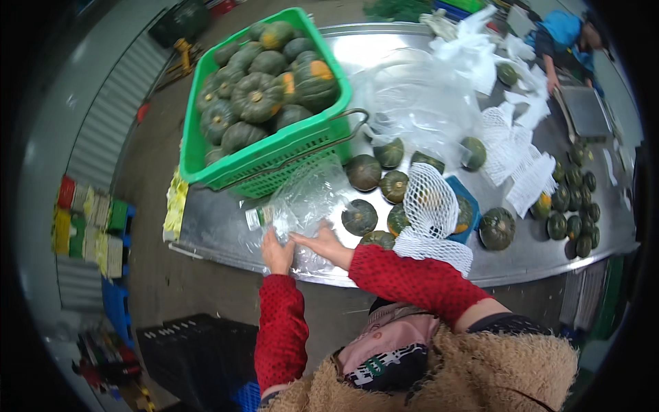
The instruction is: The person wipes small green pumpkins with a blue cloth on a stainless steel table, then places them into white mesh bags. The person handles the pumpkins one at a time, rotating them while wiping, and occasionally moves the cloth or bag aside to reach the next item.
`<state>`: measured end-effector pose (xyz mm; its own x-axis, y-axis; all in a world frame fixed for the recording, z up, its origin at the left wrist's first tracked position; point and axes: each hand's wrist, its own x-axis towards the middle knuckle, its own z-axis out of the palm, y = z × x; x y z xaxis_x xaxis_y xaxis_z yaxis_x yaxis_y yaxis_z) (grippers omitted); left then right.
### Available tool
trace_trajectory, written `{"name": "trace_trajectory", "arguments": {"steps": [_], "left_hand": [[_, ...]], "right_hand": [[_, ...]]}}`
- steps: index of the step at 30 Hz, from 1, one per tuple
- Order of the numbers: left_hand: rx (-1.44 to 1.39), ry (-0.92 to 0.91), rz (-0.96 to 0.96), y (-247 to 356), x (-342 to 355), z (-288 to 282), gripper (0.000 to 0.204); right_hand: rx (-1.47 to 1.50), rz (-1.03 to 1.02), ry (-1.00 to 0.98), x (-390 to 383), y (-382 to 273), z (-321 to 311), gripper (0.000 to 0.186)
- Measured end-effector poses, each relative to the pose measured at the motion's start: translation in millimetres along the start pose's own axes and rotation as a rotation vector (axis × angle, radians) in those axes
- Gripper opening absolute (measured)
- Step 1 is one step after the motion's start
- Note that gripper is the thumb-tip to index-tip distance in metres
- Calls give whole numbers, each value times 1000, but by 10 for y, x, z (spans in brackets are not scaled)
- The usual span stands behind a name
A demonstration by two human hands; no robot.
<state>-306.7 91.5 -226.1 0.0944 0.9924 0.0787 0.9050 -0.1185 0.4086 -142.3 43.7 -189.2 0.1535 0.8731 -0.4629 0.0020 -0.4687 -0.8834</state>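
Both forearms, in red spotted sleeves, reach onto the metal table (pixel 206 233). My left hand (pixel 278 250) has its fingers closed on the edge of a clear plastic bag (pixel 302 192) with a small white label. My right hand (pixel 321 244) touches the bag, its fingers stretched toward my left hand and thumb apart. Several dark green squashes (pixel 358 218) lie beside the bags, some partly under white foam nets (pixel 429 199) and near a blue object (pixel 463 192). Behind my hands stands a green crate (pixel 213 177) heaped with squashes.
More clear bags (pixel 419 96) and white foam nets cover the back of the table. Small squashes (pixel 576 220) lie at the right. A co-worker in blue (pixel 563 31) leans over a metal tray (pixel 587 113). Black crates (pixel 189 350) stand below left; stacked boxes (pixel 89 226) stand by the wall.
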Motion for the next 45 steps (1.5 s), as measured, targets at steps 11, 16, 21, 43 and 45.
{"name": "trace_trajectory", "arguments": {"steps": [11,16,21,43,45], "left_hand": [[-827,67,176,775,-1196,-355,33],[-585,58,610,1477,-1592,-963,53],[-657,131,1098,2406,-2159,-819,72],[-485,-1081,1560,5445,-5737,1296,71],[-447,-927,1532,5676,-5881,1531,76]], "right_hand": [[525,-116,-88,-435,-168,-230,27],[633,-402,-274,-1308,-274,-1089,21],[534,-618,-278,-2281,363,-2278,21],[637,-450,1133,-6185,3699,-4090,31],[438,-444,1098,-6102,3898,-4469,30]]}}
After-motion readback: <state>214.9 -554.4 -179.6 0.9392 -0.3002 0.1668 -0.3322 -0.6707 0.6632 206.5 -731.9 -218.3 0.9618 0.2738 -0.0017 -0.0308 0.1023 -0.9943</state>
